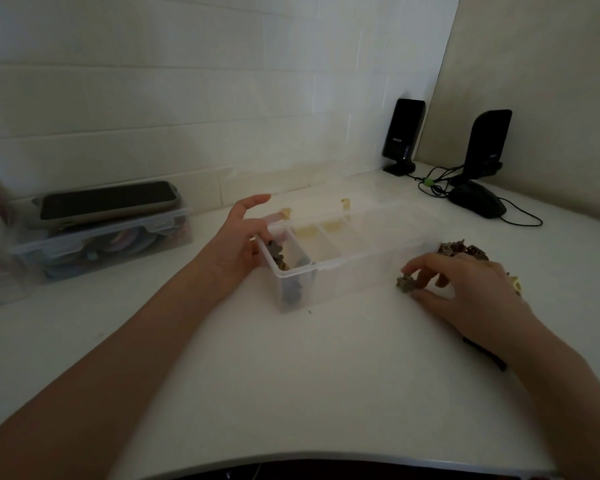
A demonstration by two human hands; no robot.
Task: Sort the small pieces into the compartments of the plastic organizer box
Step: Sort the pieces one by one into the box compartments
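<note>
Organizer box (340, 261), clear plastic with its lid open, lies on the white table (291, 375). Left hand (238, 244) rests against its left end, fingers loose, beside the compartment holding brown pieces (278, 256). Right hand (465, 289), near the box's right front, pinches a brown piece (405, 283) by the pile (459, 248).

We see two bare forearms coming in from the lower edge, no sleeves, watch or rings showing. The left hand (238, 242) and right hand (465, 289) are bare too, without gloves, nails short and plain.
</note>
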